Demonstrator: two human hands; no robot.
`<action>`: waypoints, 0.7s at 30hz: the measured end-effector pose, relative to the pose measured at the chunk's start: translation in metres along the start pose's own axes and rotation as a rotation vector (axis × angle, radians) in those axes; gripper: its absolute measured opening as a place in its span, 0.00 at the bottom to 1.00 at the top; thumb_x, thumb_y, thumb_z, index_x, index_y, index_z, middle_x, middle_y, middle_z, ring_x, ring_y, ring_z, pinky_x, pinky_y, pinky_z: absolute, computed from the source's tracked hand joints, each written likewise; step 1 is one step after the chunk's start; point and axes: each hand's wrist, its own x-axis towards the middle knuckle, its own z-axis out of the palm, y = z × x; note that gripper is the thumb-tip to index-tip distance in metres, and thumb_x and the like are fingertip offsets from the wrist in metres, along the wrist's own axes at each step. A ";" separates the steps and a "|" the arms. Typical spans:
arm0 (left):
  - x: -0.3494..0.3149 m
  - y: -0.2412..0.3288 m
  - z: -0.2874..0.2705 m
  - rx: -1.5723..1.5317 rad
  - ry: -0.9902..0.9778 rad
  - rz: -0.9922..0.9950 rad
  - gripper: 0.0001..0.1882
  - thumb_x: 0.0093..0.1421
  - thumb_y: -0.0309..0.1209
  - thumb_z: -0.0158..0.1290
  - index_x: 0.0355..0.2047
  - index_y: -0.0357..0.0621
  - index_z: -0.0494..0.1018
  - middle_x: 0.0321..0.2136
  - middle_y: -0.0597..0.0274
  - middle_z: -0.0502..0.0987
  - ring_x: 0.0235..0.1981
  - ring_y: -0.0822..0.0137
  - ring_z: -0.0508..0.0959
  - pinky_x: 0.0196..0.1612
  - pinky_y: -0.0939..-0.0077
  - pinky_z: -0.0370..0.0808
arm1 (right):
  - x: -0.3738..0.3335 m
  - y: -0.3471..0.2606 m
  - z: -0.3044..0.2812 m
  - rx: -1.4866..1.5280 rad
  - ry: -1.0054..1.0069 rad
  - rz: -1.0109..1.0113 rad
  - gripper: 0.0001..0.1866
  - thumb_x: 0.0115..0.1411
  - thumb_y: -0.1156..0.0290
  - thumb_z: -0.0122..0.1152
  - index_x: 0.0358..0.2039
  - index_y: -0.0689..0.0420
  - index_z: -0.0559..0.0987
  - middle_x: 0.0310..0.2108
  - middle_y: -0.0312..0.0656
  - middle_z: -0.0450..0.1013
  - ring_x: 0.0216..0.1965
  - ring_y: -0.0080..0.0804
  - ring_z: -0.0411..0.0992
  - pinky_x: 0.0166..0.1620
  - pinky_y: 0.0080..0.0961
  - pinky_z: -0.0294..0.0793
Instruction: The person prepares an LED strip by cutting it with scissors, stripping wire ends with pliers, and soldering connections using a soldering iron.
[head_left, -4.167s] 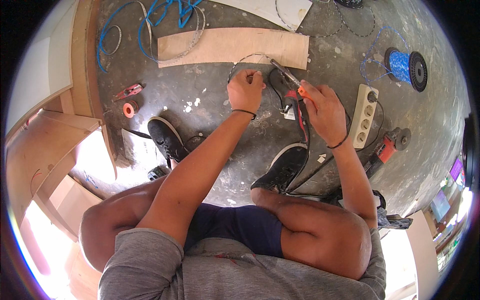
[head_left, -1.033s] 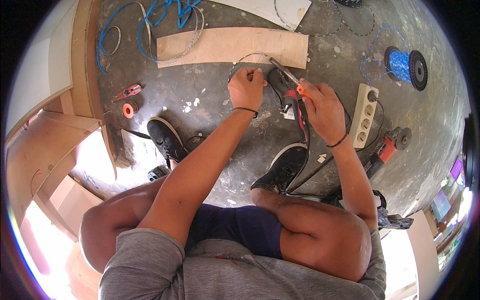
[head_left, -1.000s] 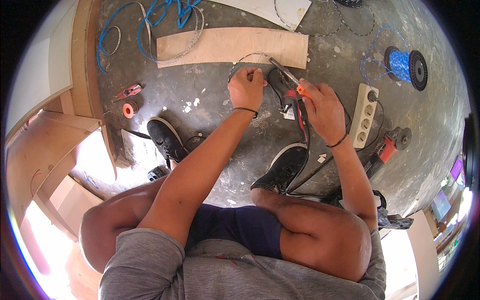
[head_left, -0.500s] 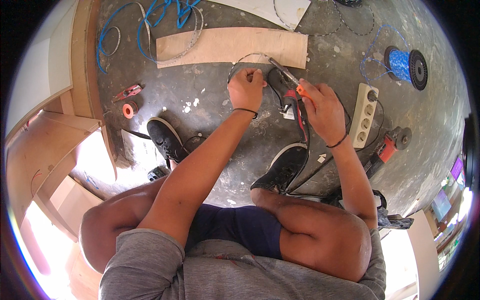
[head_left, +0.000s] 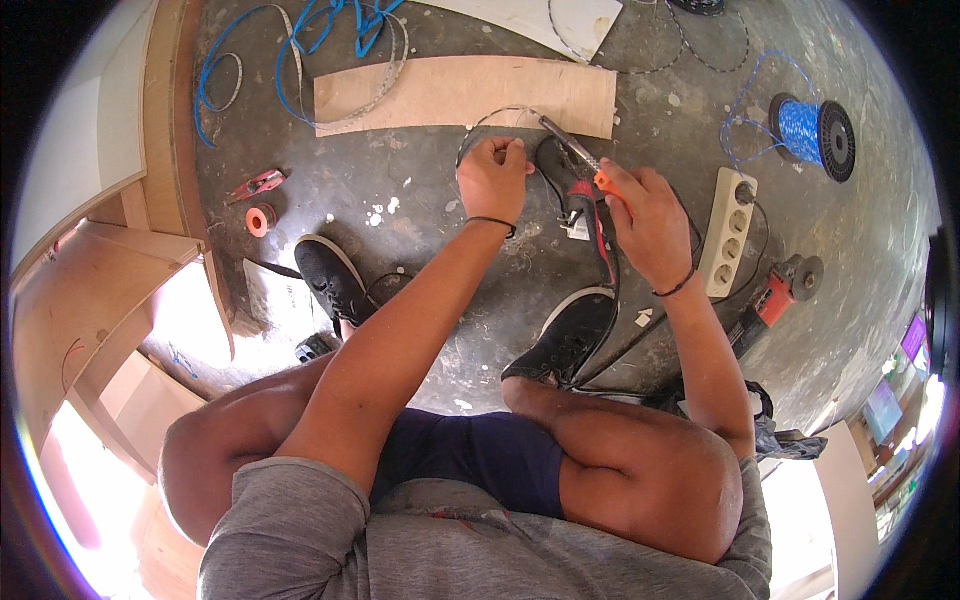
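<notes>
My right hand (head_left: 650, 225) grips the orange handle of a soldering iron (head_left: 572, 144), whose metal shaft slants up and left. Its front end is over the lower edge of a thin plywood strip (head_left: 460, 90). Closed in a pinch, my left hand (head_left: 495, 175) holds a thin cord (head_left: 490, 115). The cord arcs up from the hand and meets the iron's front end; exact contact is too small to tell. Between my hands, on the floor, lies a red and black tool (head_left: 598, 235) with a black cable.
A white power strip (head_left: 727, 235) and a red angle grinder (head_left: 770, 300) lie at right, below a spool of blue cord (head_left: 812, 135). At left are red pliers (head_left: 257, 186), an orange spool (head_left: 260, 220) and wooden furniture (head_left: 110, 270). Blue strip (head_left: 290, 95) coils at the far left.
Almost nothing differs. Both hands keep their grip and place, with the iron and cord held as before.
</notes>
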 end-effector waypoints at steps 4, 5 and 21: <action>0.000 0.001 0.000 -0.010 0.002 -0.013 0.14 0.58 0.34 0.53 0.30 0.31 0.76 0.19 0.56 0.80 0.23 0.70 0.81 0.30 0.78 0.73 | 0.001 -0.001 -0.001 0.002 -0.010 0.008 0.19 0.54 0.73 0.56 0.48 0.48 0.75 0.32 0.42 0.70 0.36 0.42 0.71 0.38 0.36 0.72; 0.000 0.001 0.000 -0.018 0.001 -0.014 0.14 0.58 0.34 0.53 0.30 0.31 0.76 0.19 0.56 0.80 0.23 0.70 0.81 0.30 0.78 0.73 | 0.000 -0.001 0.000 0.002 -0.010 0.008 0.19 0.54 0.73 0.56 0.48 0.48 0.75 0.32 0.42 0.70 0.36 0.42 0.71 0.38 0.36 0.72; 0.001 0.000 -0.001 -0.033 -0.008 -0.042 0.13 0.57 0.32 0.53 0.30 0.31 0.76 0.20 0.56 0.80 0.24 0.70 0.80 0.30 0.78 0.73 | -0.001 0.001 0.001 -0.012 0.004 -0.004 0.19 0.54 0.73 0.56 0.48 0.48 0.76 0.31 0.43 0.70 0.36 0.42 0.71 0.37 0.36 0.72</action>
